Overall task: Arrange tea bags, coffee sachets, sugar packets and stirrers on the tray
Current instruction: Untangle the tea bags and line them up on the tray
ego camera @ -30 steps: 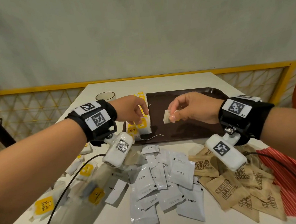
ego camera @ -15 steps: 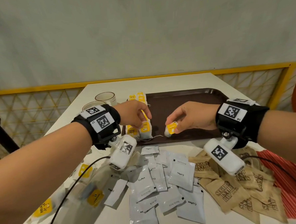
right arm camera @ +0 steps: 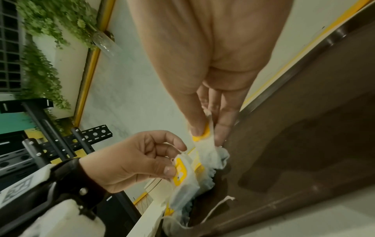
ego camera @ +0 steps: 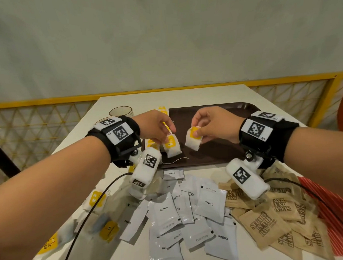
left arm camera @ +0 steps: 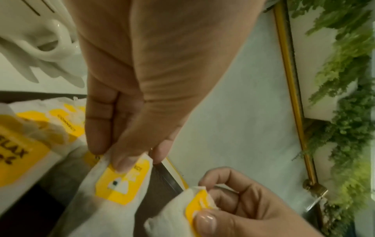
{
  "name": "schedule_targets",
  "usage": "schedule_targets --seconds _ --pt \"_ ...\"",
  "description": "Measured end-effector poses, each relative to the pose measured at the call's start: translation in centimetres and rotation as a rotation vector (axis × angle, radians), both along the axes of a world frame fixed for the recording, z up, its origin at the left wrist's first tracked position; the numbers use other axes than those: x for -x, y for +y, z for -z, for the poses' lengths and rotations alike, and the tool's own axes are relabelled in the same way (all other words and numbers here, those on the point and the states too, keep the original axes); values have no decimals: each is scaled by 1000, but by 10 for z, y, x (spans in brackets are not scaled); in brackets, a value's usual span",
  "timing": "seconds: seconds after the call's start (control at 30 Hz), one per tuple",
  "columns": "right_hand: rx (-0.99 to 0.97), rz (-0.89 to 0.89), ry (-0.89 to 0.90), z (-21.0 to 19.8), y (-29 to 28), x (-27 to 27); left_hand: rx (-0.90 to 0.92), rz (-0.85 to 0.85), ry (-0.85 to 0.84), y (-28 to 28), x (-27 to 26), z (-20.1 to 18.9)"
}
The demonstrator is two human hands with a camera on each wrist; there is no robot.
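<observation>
While each of the hands pinches one tea bag, left hand point(ego camera: 156, 126) with left bag point(ego camera: 171, 146) and right hand point(ego camera: 212, 125) with right bag point(ego camera: 193, 139), both bags now hang raised above the tray point(ego camera: 212, 155), lifted since a moment ago; placement pending.

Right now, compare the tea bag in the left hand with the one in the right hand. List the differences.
The left hand's tea bag hangs upright from the left hand, low over the row of tea bags at the tray's left edge; the right hand's tea bag is tilted, held over bare tray by the right hand. The left one's yellow tag shows fully; the right one's is partly covered by the thumb. Both are white with yellow tags, pinched at the top.
</observation>
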State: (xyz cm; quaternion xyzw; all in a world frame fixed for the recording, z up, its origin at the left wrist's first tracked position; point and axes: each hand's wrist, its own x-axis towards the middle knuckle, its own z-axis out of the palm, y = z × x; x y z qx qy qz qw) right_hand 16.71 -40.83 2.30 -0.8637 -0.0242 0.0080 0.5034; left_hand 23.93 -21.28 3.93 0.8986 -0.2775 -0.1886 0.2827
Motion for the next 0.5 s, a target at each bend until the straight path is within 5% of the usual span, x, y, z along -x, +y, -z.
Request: schedule_targets --seconds 0.27,0.5 --pt "142 -142 131 -4 17 -12 -84 -8 -34 -1 -12 5" --pt "30 -198 174 5 41 -25 -198 25 -221 -5 -16 9"
